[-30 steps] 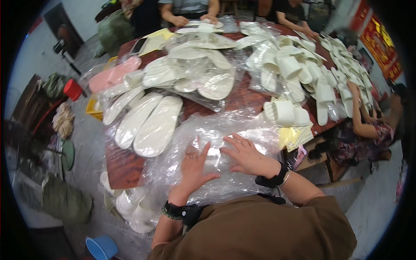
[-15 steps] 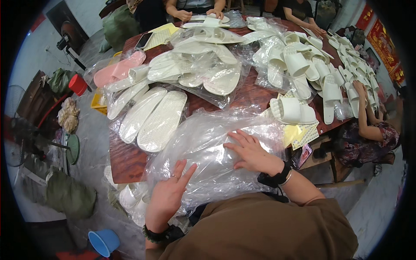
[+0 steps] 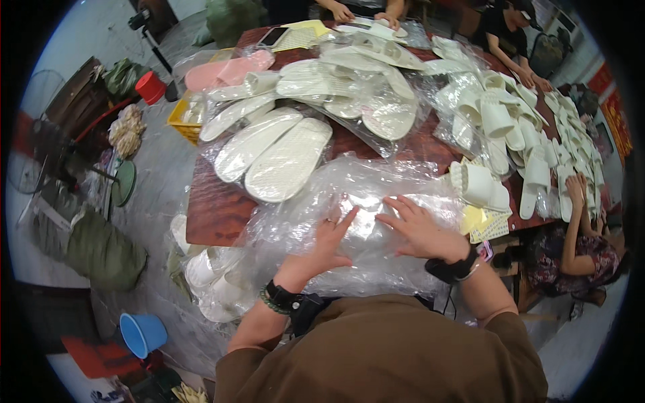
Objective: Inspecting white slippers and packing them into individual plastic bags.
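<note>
Clear plastic sheeting lies over the near edge of the table; upon it we note left hand and right hand, palms down, angled inward, fingers spread, thumbs apart.

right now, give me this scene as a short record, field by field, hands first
left hand: the left hand, open, fingers spread on the clear plastic
right hand: the right hand, open, fingers spread on the same plastic
surface: dark red table
beyond the hands, left: large white slippers in clear wrapping; pink slipper behind
right side: heap of white slippers
far left corner: phone beside a yellow sheet
floor, left: blue bucket, green sack
</note>
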A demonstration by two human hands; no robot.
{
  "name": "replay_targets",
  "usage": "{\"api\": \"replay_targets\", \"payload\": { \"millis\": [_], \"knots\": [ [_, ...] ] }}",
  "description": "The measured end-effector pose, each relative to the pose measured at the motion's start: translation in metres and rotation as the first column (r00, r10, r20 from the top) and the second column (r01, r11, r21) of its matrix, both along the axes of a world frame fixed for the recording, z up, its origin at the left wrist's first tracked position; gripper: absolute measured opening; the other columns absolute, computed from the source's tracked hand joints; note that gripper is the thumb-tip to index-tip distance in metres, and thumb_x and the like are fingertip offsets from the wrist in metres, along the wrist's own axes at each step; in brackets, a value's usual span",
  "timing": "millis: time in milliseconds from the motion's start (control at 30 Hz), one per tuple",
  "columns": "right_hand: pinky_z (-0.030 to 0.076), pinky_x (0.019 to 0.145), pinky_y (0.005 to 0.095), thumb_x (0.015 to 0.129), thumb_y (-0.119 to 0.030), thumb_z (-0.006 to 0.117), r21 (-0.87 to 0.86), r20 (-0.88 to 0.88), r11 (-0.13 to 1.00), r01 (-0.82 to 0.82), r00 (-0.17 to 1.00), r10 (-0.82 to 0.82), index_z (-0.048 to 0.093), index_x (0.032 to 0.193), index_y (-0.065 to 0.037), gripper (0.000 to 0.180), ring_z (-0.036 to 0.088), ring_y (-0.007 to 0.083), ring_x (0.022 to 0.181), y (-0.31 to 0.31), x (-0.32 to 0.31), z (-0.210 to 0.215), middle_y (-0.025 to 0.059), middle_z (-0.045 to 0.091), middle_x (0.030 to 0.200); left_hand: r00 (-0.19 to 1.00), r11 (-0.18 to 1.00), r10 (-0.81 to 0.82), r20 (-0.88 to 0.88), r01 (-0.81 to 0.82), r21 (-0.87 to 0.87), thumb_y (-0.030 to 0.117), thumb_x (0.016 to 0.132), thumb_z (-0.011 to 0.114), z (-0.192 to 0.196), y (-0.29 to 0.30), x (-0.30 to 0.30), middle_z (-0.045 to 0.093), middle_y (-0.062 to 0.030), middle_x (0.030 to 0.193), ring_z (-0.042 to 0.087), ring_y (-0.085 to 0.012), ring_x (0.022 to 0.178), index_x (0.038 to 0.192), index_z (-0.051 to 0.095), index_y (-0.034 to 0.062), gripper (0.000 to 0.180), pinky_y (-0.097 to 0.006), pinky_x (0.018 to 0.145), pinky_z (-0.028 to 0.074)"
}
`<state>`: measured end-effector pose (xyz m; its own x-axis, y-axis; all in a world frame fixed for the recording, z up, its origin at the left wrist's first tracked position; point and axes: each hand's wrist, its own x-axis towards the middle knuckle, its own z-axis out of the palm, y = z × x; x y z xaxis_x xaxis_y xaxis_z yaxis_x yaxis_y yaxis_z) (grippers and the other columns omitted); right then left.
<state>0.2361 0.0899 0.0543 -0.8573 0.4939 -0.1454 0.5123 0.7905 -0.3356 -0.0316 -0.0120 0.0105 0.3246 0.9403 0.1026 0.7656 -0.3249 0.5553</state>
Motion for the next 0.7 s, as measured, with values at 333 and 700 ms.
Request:
{"api": "replay_targets", "payload": {
  "millis": [333, 700],
  "knots": [
    [0.049, 0.098, 0.0466, 0.085, -0.026, 0.075, 0.284, -0.515, 0.941, -0.185, 0.798, 0.313, 0.052, 0.132, 0.002, 0.060, 0.053, 0.0422, 0.123, 0.014, -0.171, 0.094, 0.0245, 0.052, 0.138, 0.974, 0.997, 0.028, 0.224, -0.012, -0.071, 0.033, 0.058, 0.092, -0.047, -0.007, 0.000, 0.035, -0.0223, 0.155, 0.031, -0.0414, 0.143, 0.149, 0.042, 0.0083, 0.107, -0.049, 0.117, 0.027],
    [0.052, 0.087, 0.0522, 0.078, -0.014, 0.073, 0.268, -0.174, 0.950, -0.159, 0.962, 0.211, 0.042, 0.141, 0.005, 0.072, 0.058, 0.0485, 0.108, 0.024, -0.231, 0.024, 0.0324, 0.053, 0.131, 0.975, 0.919, 0.016, 0.221, 0.073, -0.388, 0.046, 0.079, 0.075, -0.036, -0.013, 0.009, 0.034, -0.0238, 0.156, 0.025, -0.0372, 0.148, 0.155, 0.029, 0.0051, 0.097, -0.043, 0.121, 0.020]
  ]
}}
